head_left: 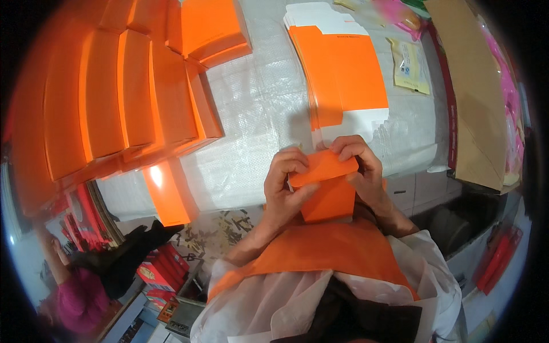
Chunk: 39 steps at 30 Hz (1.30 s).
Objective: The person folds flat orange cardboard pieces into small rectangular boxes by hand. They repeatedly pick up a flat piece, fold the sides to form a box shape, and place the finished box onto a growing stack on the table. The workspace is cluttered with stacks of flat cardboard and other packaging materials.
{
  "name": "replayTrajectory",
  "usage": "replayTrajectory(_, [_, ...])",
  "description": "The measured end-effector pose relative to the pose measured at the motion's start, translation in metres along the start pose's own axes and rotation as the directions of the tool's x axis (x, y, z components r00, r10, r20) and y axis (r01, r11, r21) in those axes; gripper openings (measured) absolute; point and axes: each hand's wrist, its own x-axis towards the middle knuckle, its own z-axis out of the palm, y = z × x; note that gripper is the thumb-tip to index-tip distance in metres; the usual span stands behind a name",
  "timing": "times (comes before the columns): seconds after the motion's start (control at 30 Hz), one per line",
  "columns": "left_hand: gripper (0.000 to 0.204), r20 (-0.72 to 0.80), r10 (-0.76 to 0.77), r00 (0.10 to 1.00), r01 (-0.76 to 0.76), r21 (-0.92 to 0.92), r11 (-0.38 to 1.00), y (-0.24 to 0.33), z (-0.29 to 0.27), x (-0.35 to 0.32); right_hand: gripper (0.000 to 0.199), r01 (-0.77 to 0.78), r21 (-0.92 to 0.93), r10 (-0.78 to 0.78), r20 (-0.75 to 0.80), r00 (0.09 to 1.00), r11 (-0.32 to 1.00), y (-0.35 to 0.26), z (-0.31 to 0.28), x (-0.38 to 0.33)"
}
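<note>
on the table, stacked boxes stand at the left, a lone box at the near edge before them. flat cartons lie beyond the held box, which is between the left hand and the right hand; right of these cartons comes a packet, then a case.

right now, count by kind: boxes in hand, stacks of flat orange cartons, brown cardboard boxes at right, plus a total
held orange box: 1
stack of flat orange-and-white cartons: 1
brown cardboard box: 1
total: 3
</note>
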Motion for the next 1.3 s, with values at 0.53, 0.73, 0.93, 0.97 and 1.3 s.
replayTrajectory(0.53, [0.016,0.072,-0.088,0.994,0.063,0.289,0.955,0.007,-0.002,0.008,0.008,-0.318,-0.065,0.307,-0.137,0.942,0.946,-0.017,0.001,0.002])
replayTrajectory(0.73, [0.02,0.204,-0.023,0.979,-0.075,0.46,0.885,0.011,-0.008,0.005,0.01,-0.337,-0.151,0.319,-0.132,0.938,0.929,-0.02,-0.003,-0.002])
replayTrajectory(0.93, [0.039,0.475,-0.304,0.825,-0.102,0.656,0.748,0.056,0.0,0.044,0.013,0.252,-0.533,-0.077,0.328,0.942,0.808,-0.045,-0.039,0.033])
replayTrajectory(0.97, [0.04,0.46,-0.335,0.822,-0.048,0.644,0.764,0.063,-0.001,0.05,0.019,0.375,-0.593,-0.137,0.407,0.903,0.713,-0.052,-0.047,0.046])
replayTrajectory(1.3, [0.059,-0.401,-0.395,0.827,0.331,-0.221,0.917,0.035,-0.041,0.05,0.078,-0.45,-0.883,0.12,-0.436,0.892,0.138,-0.003,-0.205,0.114])
